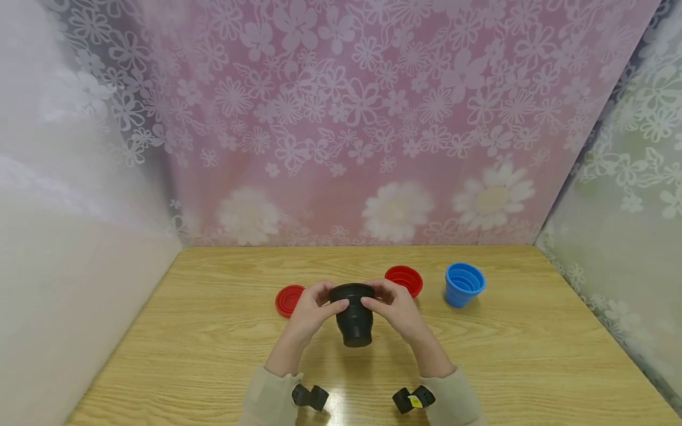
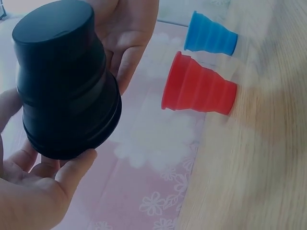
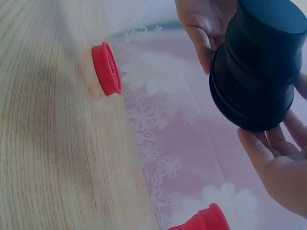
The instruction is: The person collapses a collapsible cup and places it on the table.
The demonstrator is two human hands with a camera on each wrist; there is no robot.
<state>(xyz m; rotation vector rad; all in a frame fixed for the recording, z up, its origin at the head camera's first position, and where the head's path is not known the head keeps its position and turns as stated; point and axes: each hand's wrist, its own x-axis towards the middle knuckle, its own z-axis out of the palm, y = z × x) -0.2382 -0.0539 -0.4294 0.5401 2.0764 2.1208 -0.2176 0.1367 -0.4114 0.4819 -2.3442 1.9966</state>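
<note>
A black collapsible cup [image 1: 355,324], pulled out to its full stepped height, is held up between both hands over the table. My left hand [image 1: 311,310] grips the wide rim from the left, thumb on the near side. From the right, my right hand [image 1: 398,309] holds the same rim, its thumb also in front. Both wrist views show the cup's narrow base [image 2: 53,23] and its ringed wall [image 3: 259,72]. Behind the left hand lies a flattened red collapsible cup [image 1: 288,300]. An extended red cup [image 1: 404,279] stands behind the right hand, partly hidden by it.
To the right, a blue collapsible cup [image 1: 463,285] stands extended, mouth up, on the wooden table [image 1: 533,349]. A pink flowered curtain [image 1: 330,118] rises at the table's back edge, and pale sheets [image 1: 80,236] flank both sides.
</note>
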